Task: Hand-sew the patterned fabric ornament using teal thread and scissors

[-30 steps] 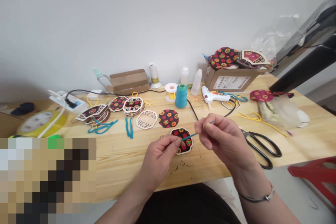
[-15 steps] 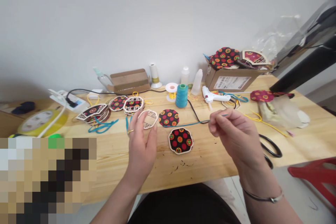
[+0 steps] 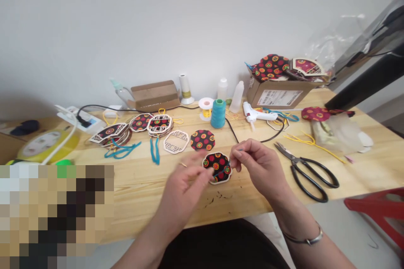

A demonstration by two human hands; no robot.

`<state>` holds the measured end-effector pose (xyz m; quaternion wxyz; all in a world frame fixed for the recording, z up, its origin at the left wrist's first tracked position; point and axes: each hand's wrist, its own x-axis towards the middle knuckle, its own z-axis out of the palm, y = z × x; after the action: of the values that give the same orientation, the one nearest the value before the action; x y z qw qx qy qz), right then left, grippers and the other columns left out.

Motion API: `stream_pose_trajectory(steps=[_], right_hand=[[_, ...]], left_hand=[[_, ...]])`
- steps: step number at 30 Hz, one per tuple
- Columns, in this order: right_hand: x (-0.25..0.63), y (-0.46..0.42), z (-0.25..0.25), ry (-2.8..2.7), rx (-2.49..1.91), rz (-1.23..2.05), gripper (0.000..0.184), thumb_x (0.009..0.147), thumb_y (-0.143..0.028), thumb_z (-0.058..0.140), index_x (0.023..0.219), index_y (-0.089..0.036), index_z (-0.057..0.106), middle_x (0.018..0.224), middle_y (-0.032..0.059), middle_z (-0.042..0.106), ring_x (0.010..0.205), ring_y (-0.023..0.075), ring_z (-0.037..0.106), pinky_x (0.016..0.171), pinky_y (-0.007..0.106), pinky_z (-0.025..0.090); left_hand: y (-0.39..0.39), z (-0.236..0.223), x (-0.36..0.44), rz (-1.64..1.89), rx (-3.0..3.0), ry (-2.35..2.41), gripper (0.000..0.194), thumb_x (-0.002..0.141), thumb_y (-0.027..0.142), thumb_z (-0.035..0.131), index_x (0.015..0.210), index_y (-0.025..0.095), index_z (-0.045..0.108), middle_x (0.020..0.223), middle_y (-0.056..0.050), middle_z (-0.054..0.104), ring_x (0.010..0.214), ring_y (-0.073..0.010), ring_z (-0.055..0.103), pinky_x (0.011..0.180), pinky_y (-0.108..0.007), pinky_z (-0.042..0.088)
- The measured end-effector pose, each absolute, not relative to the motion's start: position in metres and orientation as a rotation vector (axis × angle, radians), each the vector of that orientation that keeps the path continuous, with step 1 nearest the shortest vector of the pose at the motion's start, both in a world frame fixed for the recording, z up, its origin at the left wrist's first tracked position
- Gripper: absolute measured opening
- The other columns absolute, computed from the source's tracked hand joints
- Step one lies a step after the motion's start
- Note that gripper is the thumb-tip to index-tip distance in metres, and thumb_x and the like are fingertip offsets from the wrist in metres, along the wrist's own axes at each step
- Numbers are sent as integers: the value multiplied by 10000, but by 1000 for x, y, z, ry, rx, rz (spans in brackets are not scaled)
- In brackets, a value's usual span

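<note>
My right hand [image 3: 254, 166] pinches a thin blue cord [image 3: 222, 171] between thumb and fingers, a small end of it showing above the fingertips. The cord slants down left to my left hand [image 3: 192, 180], whose thumb and forefinger close on it; that hand is partly blurred. Beneath the cord lies a wood-rimmed piece covered in dark floral fabric [image 3: 216, 160], partly hidden by my left fingers. Just beyond are a loose floral fabric piece [image 3: 202, 139] and a pale wooden lattice frame [image 3: 176, 142]. Black-handled scissors [image 3: 296, 162] lie right of my right hand.
A teal thread cone [image 3: 218, 113], a spool of yellow cord [image 3: 206, 107] and a white glue gun [image 3: 259, 114] stand or lie farther back. Finished lattice ornaments [image 3: 160, 124] are at left. A cardboard box [image 3: 274, 94] of fabric pieces sits back right.
My left hand has moved right and toward me, from beside the lattice frame to the cord. My right hand has come left with the cord, uncovering the scissors.
</note>
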<state>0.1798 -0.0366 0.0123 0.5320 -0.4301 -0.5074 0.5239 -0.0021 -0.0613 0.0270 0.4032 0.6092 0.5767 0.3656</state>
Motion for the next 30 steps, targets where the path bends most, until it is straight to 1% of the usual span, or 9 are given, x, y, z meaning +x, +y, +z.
stream_pose_trajectory(steps=[2, 5, 7, 9, 11, 14, 20, 23, 30], right_hand=[[182, -36, 12, -1202, -1026, 1232, 139, 824, -226, 594, 706, -162, 557, 594, -15, 609, 540, 81, 550, 523, 207, 449], [186, -35, 12, -1185, -1032, 1161, 126, 835, -208, 583, 718, -162, 572, 602, -17, 615, 538, 75, 548, 524, 201, 451], [188, -34, 13, -1169, -1027, 1112, 111, 838, -197, 582, 732, -163, 581, 611, -18, 618, 538, 72, 546, 523, 197, 450], [188, -34, 15, -1158, -1018, 1092, 99, 835, -191, 585, 740, -165, 581, 618, -20, 618, 542, 73, 550, 522, 197, 452], [186, -34, 17, -1163, -1014, 1099, 103, 835, -188, 584, 735, -165, 576, 620, -19, 616, 548, 77, 556, 521, 199, 455], [181, -38, 22, -1200, -1014, 1116, 114, 841, -187, 572, 729, -168, 565, 613, -19, 605, 558, 85, 562, 533, 210, 463], [174, -60, 28, -1561, -1042, 1051, 110, 856, -123, 511, 770, -184, 544, 745, -14, 600, 635, 85, 554, 591, 217, 454], [173, -72, 29, -1899, -1006, 996, 166, 840, -43, 464, 822, -194, 530, 802, -14, 592, 739, 96, 548, 669, 220, 441], [170, -83, 33, -2287, -981, 1054, 215, 818, 10, 409, 873, -173, 508, 919, 33, 592, 847, 125, 530, 771, 236, 436]], left_hand=[[-55, 29, -14, 1284, 1635, 1736, 91, 769, 296, 645, 810, 227, 688, 1330, -48, 505, 1226, -259, 440, 1028, -386, 286], [-49, 34, -30, 1546, 1554, 1874, 497, 798, 267, 628, 1269, 311, 478, 1432, -31, 389, 1294, -247, 362, 1010, -381, 306], [-50, 38, -34, 1681, 1520, 1895, 643, 805, 248, 624, 1374, 326, 336, 1470, -26, 331, 1319, -239, 319, 1007, -359, 307], [-56, 40, -31, 1702, 1507, 1831, 508, 802, 252, 629, 1284, 293, 475, 1374, -32, 457, 1230, -236, 427, 951, -330, 355], [-63, 41, -23, 1448, 1433, 1619, 170, 824, 300, 596, 946, 223, 686, 1014, -38, 667, 919, -198, 600, 799, -297, 427], [-73, 37, -6, 768, 1006, 1136, 310, 842, 386, 547, 735, 149, 716, 763, -77, 715, 570, -144, 604, 570, -270, 429], [-75, 21, 17, 583, 365, 752, 407, 848, 436, 510, 889, 82, 708, 892, -172, 722, 837, -261, 676, 766, -381, 496], [-74, 18, 16, 674, 344, 734, 289, 830, 367, 574, 827, 109, 705, 798, -107, 710, 758, -208, 659, 783, -395, 497], [-69, 19, 14, 809, 425, 875, 138, 723, 221, 707, 668, 95, 703, 557, -3, 606, 487, -59, 487, 485, -172, 373]])
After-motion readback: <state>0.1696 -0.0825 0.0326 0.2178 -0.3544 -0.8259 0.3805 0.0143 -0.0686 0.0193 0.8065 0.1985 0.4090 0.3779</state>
